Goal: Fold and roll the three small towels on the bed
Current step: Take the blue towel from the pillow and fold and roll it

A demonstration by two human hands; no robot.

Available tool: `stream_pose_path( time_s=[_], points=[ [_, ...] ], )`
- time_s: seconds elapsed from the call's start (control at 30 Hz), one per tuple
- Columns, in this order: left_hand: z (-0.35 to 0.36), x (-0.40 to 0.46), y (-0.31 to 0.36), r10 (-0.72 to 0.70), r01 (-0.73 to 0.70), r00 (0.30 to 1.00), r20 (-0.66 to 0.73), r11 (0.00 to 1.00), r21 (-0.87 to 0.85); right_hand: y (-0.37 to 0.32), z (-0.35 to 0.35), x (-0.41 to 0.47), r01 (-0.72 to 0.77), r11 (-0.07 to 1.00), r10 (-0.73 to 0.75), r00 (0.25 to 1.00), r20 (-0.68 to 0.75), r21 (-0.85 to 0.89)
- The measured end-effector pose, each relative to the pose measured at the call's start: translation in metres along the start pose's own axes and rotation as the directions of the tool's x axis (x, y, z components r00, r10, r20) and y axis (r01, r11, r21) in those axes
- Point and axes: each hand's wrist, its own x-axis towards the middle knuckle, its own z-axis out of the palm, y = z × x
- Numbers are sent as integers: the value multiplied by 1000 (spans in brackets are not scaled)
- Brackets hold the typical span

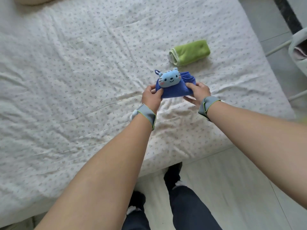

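A blue towel (176, 91) rolled into a bundle, with a light-blue cat face (169, 78) and a small loop on top, is held just above the bed. My left hand (152, 97) grips its left end with thumb and fingers. My right hand (197, 93) grips its right end, thumb on top, fingers beneath. Beyond it on the sheet lies a green towel (190, 52), rolled up, its white-edged end facing left. A third towel is not in view.
The bed (74, 80) wears a white, small-flowered sheet, wrinkled. A beige pillow edge (33, 0) shows at the top left. At the right stand a metal rack leg (279, 47) and grey fabric (299, 47). My legs and the pale floor (232, 180) are below.
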Motion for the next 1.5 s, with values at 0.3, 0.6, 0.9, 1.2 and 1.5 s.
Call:
stream_pose_path(
  time_s=[0.3, 0.6, 0.9, 1.2, 1.5],
  points=[
    [91, 44, 6, -53, 53, 999, -4, 987, 150, -36, -58, 71, 29, 999, -28, 999, -25, 20],
    [129, 95, 2, 2, 15, 999, -36, 885, 466, -41, -71, 147, 93, 987, -105, 990, -89, -133],
    [139, 114, -4, -93, 97, 995, -35, 837, 538, -43, -67, 145, 46, 932, -153, 949, -275, -359],
    [126, 102, 18, 25, -51, 999, 48, 735, 676, -56, -45, 130, 15, 915, -150, 940, -307, -402],
    [93, 65, 24, 51, -38, 999, -11, 860, 509, -52, -28, 89, -110, 948, -35, 898, -440, -300]
  ],
)
